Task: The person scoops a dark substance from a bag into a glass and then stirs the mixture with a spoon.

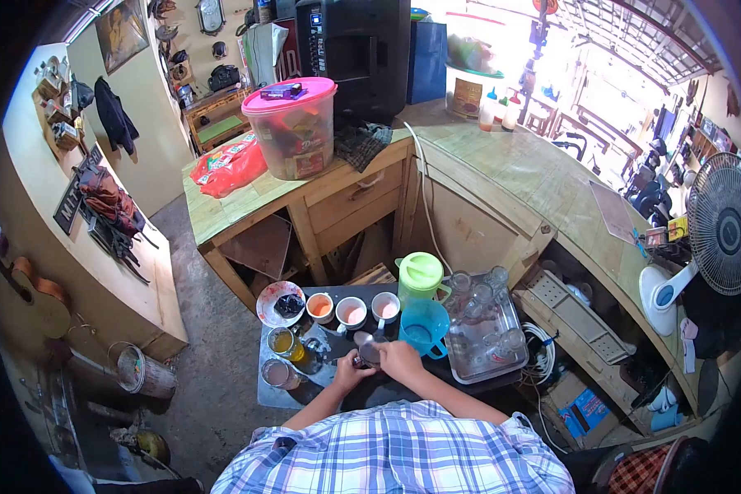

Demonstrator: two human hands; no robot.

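Note:
Both my hands meet at the middle of the low dark table's near side. A small dark-looking glass (370, 352) stands between them. My left hand (351, 373) is closed at its left side, fingers curled against it. My right hand (401, 360) is closed at its right rim; the fingers hide what they pinch. Just beyond stand three white cups, a left one (320, 307), a middle one (351, 313) and a right one (384, 307), holding orange-pink contents. At left are a glass of yellow drink (285, 344) and a glass of brownish drink (280, 375).
A patterned bowl (279, 304) holds something dark. Right of the cups stand a green lidded pitcher (421, 276), a blue pitcher (424, 325) and a clear tray (487, 362) with several glasses. Wooden counters (519, 177) surround the table; a fan (716, 226) stands at right.

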